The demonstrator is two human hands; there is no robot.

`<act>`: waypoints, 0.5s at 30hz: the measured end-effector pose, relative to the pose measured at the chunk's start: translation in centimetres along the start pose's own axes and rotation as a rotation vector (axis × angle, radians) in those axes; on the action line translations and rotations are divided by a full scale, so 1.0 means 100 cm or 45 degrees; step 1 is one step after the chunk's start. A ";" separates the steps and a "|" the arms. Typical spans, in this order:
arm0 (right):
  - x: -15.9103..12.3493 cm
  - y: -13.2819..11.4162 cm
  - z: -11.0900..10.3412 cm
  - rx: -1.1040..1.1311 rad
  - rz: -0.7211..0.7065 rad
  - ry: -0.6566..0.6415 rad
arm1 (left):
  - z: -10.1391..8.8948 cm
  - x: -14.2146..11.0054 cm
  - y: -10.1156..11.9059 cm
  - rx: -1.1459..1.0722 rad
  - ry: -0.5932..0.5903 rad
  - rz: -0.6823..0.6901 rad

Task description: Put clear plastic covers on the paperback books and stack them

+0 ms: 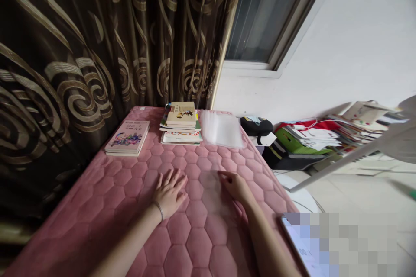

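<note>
My left hand point(169, 191) lies flat with fingers spread on the pink quilted cover point(130, 190) of the table; a thin bracelet circles its wrist. A clear plastic sheet point(212, 192) lies between my hands. My right hand point(236, 186) rests on that sheet's right side, index finger stretched out to the left, other fingers curled under. Farther back lie a thin pink book point(128, 137) at the left, a stack of books point(180, 123) in the middle, and a pile of clear plastic sleeves point(221, 129) at the right.
A dark curtain with gold swirls point(97, 43) hangs behind and left of the table. A window point(273, 13) is above. To the right lie a black object point(256, 127), heaped books and papers point(318, 138), and a phone point(303, 246) at the table's near right corner.
</note>
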State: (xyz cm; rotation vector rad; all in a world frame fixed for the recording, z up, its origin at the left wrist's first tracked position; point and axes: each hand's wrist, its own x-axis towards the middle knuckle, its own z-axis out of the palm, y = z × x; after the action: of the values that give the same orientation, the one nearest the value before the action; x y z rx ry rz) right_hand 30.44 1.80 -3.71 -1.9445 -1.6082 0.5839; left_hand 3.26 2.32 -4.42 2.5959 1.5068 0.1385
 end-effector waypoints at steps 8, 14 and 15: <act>-0.002 -0.001 0.004 -0.175 -0.023 0.024 | 0.000 -0.001 0.003 -0.031 0.029 -0.023; 0.015 -0.034 -0.007 -0.438 -0.056 0.110 | 0.001 0.000 0.000 -0.024 0.037 -0.018; 0.022 -0.046 -0.010 -0.439 -0.099 0.139 | 0.002 0.000 0.000 -0.021 0.044 -0.014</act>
State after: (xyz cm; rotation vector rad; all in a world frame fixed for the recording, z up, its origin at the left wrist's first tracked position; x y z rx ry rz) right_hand 28.06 4.50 0.07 -2.1011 -1.7968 0.1724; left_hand 3.28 2.34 -4.66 2.5854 1.5242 0.1948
